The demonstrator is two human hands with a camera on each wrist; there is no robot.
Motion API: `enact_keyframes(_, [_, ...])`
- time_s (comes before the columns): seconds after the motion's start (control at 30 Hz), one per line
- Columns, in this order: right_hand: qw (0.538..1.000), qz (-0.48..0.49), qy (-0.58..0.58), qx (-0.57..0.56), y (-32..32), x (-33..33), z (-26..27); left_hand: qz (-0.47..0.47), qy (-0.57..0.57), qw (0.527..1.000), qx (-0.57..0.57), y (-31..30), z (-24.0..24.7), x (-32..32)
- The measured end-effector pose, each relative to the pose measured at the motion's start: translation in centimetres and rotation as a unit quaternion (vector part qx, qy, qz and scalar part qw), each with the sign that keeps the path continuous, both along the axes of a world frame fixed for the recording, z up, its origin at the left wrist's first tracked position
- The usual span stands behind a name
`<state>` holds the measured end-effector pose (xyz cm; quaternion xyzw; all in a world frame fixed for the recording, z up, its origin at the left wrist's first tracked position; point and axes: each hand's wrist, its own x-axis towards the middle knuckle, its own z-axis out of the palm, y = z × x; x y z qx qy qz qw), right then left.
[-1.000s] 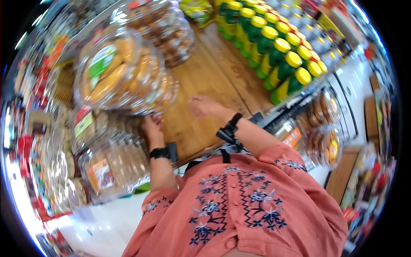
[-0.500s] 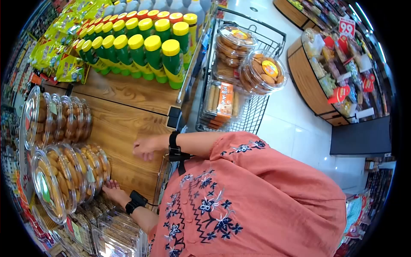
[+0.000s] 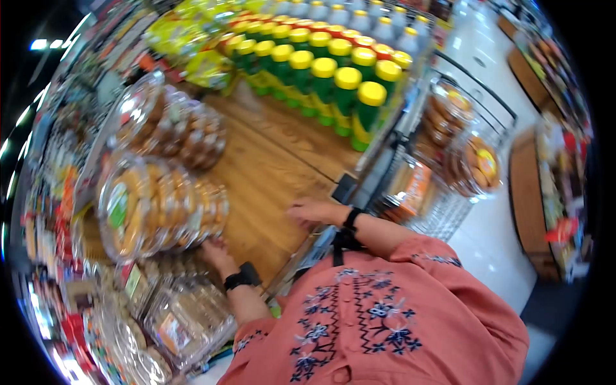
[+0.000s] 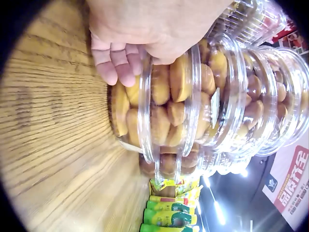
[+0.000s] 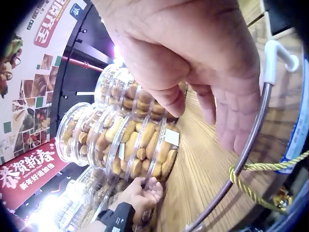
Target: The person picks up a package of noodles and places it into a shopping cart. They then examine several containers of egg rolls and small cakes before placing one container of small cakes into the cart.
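A stack of clear round tubs of golden pastries [image 3: 154,205] stands on the wooden table [image 3: 256,186]. My left hand [image 3: 218,256] is at the base of this stack; in the left wrist view its fingers [image 4: 118,65] lie against the lowest tub [image 4: 133,111], loosely bent and not curled round it. My right hand [image 3: 317,212] hovers over the wood near the front edge, holding nothing, its fingers [image 5: 231,113] relaxed. The right wrist view shows the same pastry stack [image 5: 140,145] with the left hand [image 5: 142,195] beside its lowest tub.
Another tub stack [image 3: 173,125] stands behind. Green bottles with yellow caps [image 3: 346,93] fill the far side, beside yellow packets [image 3: 192,32]. Flat biscuit boxes [image 3: 192,314] are at the near left. A cart with tubs [image 3: 471,163] stands right; a rail [image 5: 241,164] runs by my right hand.
The head view has swung back toward the left and the table. The left hand remains beside the pastry stack, and the right hand remains empty over the table's front part.
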<state>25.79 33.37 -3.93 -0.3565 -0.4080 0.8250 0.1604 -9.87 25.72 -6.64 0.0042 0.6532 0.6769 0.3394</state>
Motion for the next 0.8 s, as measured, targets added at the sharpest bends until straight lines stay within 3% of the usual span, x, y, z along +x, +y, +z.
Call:
enact_keyframes(0.07, [0.998, -0.033, -0.045, 0.042, -0.6, 0.3, 2.2, 0.029, 0.012, 0.999, 0.003, 0.1, 2.0, 2.2])
enact_keyframes(0.1, [0.997, 0.004, -0.059, 0.043, 0.0, 0.2, 0.9, 0.028, 0.011, 1.0, 0.009, -0.1, 2.1, 2.2])
enact_keyframes(0.4, [0.999, 0.038, -0.026, 0.009, 1.0, 0.2, -1.0, 0.024, 0.013, 0.999, 0.021, -0.3, 1.7, 2.3])
enact_keyframes(0.6, [0.999, 0.008, -0.033, -0.001, 0.3, 0.3, 1.7, 0.024, 0.013, 0.999, 0.022, -0.2, 1.7, 2.4])
enact_keyframes(0.7, [0.998, 0.064, -0.026, 0.012, 1.7, 0.1, -3.3, 0.03, 0.018, 0.999, 0.023, -0.2, 1.9, 2.7])
enact_keyframes(0.8, [0.997, 0.074, -0.015, 0.011, 2.0, 0.3, -3.4, 0.036, 0.023, 0.999, 0.011, -0.1, 2.2, 2.9])
